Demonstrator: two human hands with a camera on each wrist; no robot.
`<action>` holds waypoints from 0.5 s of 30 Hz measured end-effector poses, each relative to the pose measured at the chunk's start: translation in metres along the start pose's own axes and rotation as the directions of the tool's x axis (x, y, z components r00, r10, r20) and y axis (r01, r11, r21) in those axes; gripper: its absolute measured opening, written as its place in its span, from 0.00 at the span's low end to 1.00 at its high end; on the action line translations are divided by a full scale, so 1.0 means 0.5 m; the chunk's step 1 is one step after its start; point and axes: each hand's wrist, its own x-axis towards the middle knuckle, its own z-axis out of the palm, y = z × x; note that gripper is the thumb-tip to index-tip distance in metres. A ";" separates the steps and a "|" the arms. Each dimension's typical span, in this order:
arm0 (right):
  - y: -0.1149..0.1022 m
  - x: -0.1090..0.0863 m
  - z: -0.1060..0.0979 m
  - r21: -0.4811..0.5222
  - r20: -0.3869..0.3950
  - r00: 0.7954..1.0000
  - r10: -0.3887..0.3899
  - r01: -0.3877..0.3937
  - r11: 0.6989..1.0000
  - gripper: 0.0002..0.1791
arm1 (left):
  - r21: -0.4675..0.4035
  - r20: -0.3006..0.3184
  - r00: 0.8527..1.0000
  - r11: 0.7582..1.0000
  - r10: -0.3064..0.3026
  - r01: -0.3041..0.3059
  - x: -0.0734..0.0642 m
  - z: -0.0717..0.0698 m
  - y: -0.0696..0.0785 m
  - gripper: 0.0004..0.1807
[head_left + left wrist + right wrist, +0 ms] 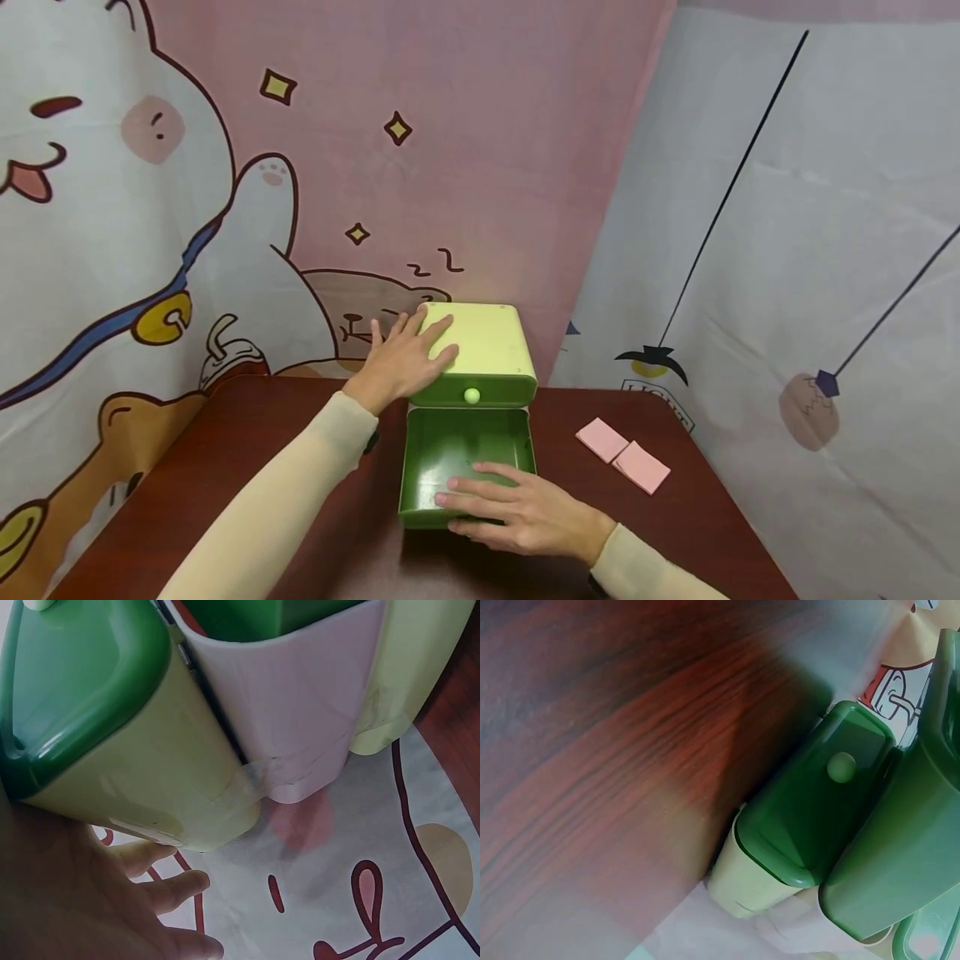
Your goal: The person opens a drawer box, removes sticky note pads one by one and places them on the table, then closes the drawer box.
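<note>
A small stacked drawer cabinet point(491, 337) with a pale yellow-green top stands at the back of the table. My left hand point(401, 362) rests on its top left side with fingers spread; in the left wrist view those fingers point(176, 889) reach past the pale casing point(180, 780). Below the top drawer, whose green front has a round knob point(472, 396), a green drawer point(457, 450) is pulled far out, its visible inside bare. My right hand point(525, 512) is at this drawer's front edge, fingers extended over it. The right wrist view shows the pulled-out drawer point(907, 847) but not the hand.
Two pink square paper pads point(602, 439) lie on the dark red wooden table point(600, 508), right of the cabinet. Behind the table hangs a cartoon-printed cloth point(487, 167). Another knobbed green drawer front point(802, 810) sits beside the pulled-out one in the right wrist view.
</note>
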 end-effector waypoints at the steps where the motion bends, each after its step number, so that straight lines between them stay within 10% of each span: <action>1: -0.001 0.000 -0.001 -0.007 -0.002 1.000 -0.007 0.007 1.000 0.18 | -0.001 0.000 1.000 1.000 0.000 0.000 0.000 0.000 0.000 0.41; 15: 0.016 0.011 -0.034 -0.123 0.011 0.998 -0.056 0.056 0.991 0.24 | -0.009 -0.004 1.000 1.000 0.001 -0.001 -0.004 0.002 -0.001 0.43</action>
